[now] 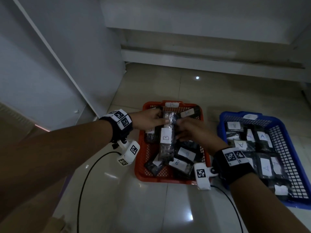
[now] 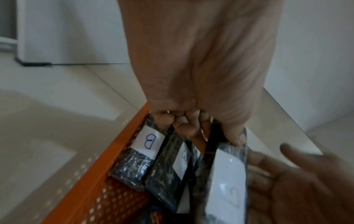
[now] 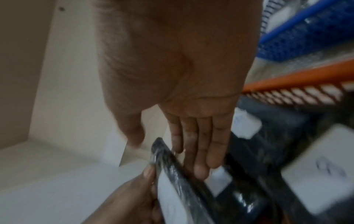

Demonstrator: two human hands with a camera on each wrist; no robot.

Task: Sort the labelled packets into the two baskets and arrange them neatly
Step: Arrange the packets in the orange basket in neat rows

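Pale glossy floor tiles [image 1: 168,207] carry both baskets, with white cabinet panels rising behind them. Nearest me the floor is bare apart from the black cables [image 1: 87,174] running off my wrist cameras. Beyond that sits the orange basket [image 1: 144,172] on the left, holding packets marked B, and the blue basket [image 1: 296,175] on the right, holding packets marked A.

My left hand [image 1: 149,119] reaches in over the far left part of the orange basket, fingers curled round the far end of a dark B packet [image 1: 166,142] that I hold up on edge. Its long axis runs near to far, the white label turned towards me. My right hand [image 1: 193,132] lies just right of it, fingers straight and flat against its side, gripping nothing.

So the packet stands between my two hands, left hand at its far end, right hand alongside. As I judge it, the move ahead is to lay or stand this packet next to the two B packets [image 2: 145,151] already lined along the left wall, which lie leftward of it; my left hand is nearer that row.
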